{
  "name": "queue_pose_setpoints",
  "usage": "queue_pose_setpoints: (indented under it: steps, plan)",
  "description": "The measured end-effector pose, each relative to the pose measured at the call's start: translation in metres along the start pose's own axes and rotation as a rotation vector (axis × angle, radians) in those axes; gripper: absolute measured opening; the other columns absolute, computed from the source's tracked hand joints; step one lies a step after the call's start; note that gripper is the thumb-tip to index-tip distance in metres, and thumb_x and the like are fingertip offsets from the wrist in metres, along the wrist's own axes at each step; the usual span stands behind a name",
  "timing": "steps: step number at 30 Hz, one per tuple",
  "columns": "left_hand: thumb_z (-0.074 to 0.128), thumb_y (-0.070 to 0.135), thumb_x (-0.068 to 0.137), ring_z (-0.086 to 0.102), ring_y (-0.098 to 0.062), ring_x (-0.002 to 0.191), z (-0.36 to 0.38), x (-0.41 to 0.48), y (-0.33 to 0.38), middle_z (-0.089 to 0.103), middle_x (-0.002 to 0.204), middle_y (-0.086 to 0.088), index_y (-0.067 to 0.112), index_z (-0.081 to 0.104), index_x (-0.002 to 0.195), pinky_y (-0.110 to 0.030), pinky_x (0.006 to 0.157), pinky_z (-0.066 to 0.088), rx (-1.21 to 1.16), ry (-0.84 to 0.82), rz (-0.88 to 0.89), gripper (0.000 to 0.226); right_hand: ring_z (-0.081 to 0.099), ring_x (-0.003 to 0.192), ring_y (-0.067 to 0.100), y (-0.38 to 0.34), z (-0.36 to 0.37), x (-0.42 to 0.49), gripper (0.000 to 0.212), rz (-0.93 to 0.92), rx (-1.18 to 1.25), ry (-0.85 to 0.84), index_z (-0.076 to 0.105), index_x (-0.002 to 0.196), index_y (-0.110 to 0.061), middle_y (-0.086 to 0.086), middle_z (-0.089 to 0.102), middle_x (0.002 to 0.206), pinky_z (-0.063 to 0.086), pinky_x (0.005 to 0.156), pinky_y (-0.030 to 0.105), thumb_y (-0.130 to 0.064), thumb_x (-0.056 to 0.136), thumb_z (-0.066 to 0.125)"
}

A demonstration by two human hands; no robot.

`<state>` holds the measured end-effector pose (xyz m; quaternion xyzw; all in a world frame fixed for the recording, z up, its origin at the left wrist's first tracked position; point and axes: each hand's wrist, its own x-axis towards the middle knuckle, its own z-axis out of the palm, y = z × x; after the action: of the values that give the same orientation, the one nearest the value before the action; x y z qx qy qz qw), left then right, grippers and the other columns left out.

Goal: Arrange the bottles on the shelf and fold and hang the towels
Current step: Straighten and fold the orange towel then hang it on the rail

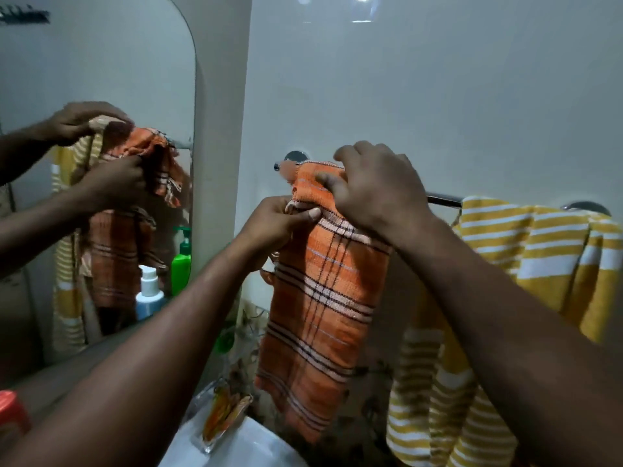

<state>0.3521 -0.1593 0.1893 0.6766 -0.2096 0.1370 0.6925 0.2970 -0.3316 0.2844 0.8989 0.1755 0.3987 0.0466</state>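
An orange plaid towel (323,298) hangs over the chrome towel bar (443,199) in the middle of the frame. Its long panel drops down towards the white basin (242,446) at the bottom edge.

The left hand (276,227) is just left of centre and pinches the towel's left edge between thumb and fingers, a little below the bar. The right hand (377,190) sits on top of the towel where it crosses the bar. Its fingers are curled over the fold and its thumb is pressed onto the cloth, so it is grasping the towel there. The two hands are close together, almost touching.

To the right on the same bar hangs a yellow-and-white striped towel (539,257), bunched and falling to the lower right corner.

The mirror (101,62) fills the left of the frame and reflects both hands and both towels. It also shows a green pump bottle (181,267) and a blue-and-white spray bottle (148,298) standing side by side.

A red cap (11,412) shows at the lower left edge. A clear dish (219,416) holding something orange sits at the bottom centre, beside the basin.
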Motion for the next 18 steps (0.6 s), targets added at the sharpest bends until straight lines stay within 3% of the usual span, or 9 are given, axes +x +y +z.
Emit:
queue_pose_setpoints:
  steps: [2, 5, 7, 9, 12, 14, 16, 18]
  plan:
    - [0.072, 0.007, 0.096, 0.075, -0.017, 0.080, -0.002, 0.006, 0.007, 0.079, 0.088, -0.007, 0.001, 0.076, 0.103, -0.026, 0.070, 0.057, 0.017, -0.006, 0.014, 0.010, 0.056, 0.124, 0.033, 0.000, 0.004, -0.014, 0.056, -0.007, -0.026, 0.009, 0.059, 0.134, -0.016, 0.008, 0.063, 0.133, 0.042, 0.102, 0.049, -0.059, 0.100, 0.047]
    - [0.069, 0.007, 0.097, 0.076, -0.019, 0.075, -0.007, 0.010, 0.012, 0.079, 0.085, -0.009, 0.004, 0.074, 0.097, -0.028, 0.067, 0.059, -0.064, 0.007, -0.033, 0.006, 0.044, 0.141, 0.028, 0.010, 0.015, -0.021, 0.091, 0.007, -0.077, -0.134, 0.047, 0.147, -0.014, 0.007, 0.052, 0.151, 0.031, 0.118, 0.047, -0.082, 0.088, 0.045]
    - [0.071, 0.010, 0.096, 0.076, -0.020, 0.071, -0.011, 0.011, 0.013, 0.079, 0.084, -0.011, 0.004, 0.073, 0.097, -0.029, 0.063, 0.060, -0.122, 0.038, -0.082, 0.006, 0.040, 0.145, 0.029, 0.017, 0.020, -0.015, 0.108, -0.010, -0.123, -0.154, 0.038, 0.154, -0.013, 0.008, 0.047, 0.155, 0.027, 0.120, 0.046, -0.092, 0.081, 0.041]
    - [0.072, 0.012, 0.096, 0.076, -0.023, 0.072, -0.013, 0.012, 0.012, 0.079, 0.087, -0.014, 0.004, 0.073, 0.097, -0.031, 0.063, 0.060, -0.111, 0.058, -0.085, 0.008, 0.048, 0.136, 0.032, 0.021, 0.019, -0.005, 0.109, -0.004, -0.166, -0.188, 0.044, 0.149, -0.014, 0.010, 0.055, 0.147, 0.036, 0.112, 0.047, -0.096, 0.077, 0.040]
    - [0.071, 0.011, 0.097, 0.077, -0.026, 0.077, -0.007, 0.015, 0.016, 0.079, 0.091, -0.017, 0.006, 0.075, 0.096, -0.034, 0.067, 0.062, -0.092, 0.086, -0.042, 0.006, 0.060, 0.115, 0.031, 0.027, 0.011, 0.017, 0.093, 0.026, -0.079, -0.307, 0.058, 0.127, -0.020, 0.007, 0.066, 0.127, 0.046, 0.087, 0.042, -0.097, 0.077, 0.038]
    - [0.069, 0.009, 0.098, 0.077, -0.028, 0.081, -0.001, 0.018, 0.021, 0.079, 0.094, -0.017, 0.004, 0.074, 0.105, -0.037, 0.070, 0.063, -0.121, 0.093, -0.031, 0.010, 0.061, 0.109, 0.027, 0.031, 0.004, 0.028, 0.088, 0.038, -0.003, -0.386, 0.060, 0.125, -0.023, 0.004, 0.068, 0.127, 0.050, 0.086, 0.040, -0.096, 0.079, 0.039]
    - [0.067, 0.007, 0.099, 0.077, -0.028, 0.080, 0.004, 0.019, 0.026, 0.079, 0.094, -0.016, 0.001, 0.073, 0.110, -0.038, 0.070, 0.063, -0.166, 0.096, -0.050, 0.014, 0.055, 0.128, 0.029, 0.033, -0.004, 0.024, 0.087, 0.013, -0.017, -0.317, 0.054, 0.142, -0.022, 0.005, 0.058, 0.145, 0.048, 0.103, 0.045, -0.087, 0.085, 0.047]
    - [0.067, 0.007, 0.099, 0.077, -0.029, 0.078, 0.006, 0.019, 0.030, 0.079, 0.093, -0.017, 0.001, 0.073, 0.109, -0.039, 0.070, 0.063, -0.201, 0.101, -0.082, 0.013, 0.053, 0.130, 0.028, 0.033, -0.005, -0.003, 0.074, -0.004, 0.087, 0.026, 0.054, 0.142, -0.018, 0.005, 0.058, 0.143, 0.044, 0.105, 0.043, -0.070, 0.090, 0.060]
